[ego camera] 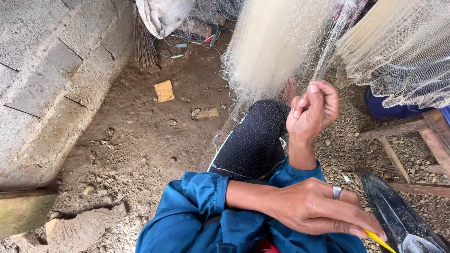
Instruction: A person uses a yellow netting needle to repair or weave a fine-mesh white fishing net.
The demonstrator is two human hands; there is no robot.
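Net point(276, 42) looks light, limp, snag-prone: right hand point(313, 111) pinches its fine mesh, left hand point(318, 208) closed round a yellow needle point(378, 241).

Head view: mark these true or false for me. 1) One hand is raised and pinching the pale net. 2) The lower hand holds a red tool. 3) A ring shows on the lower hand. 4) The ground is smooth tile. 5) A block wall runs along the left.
1) True. The right hand is raised at the fishing net, thumb and fingers pinched together.
2) False. The left hand holds a yellow tool, only partly in view.
3) True. A silver ring sits on one finger of that hand.
4) False. The ground is bare dirt with pebbles and gravel.
5) True. A grey block wall runs along the left edge.
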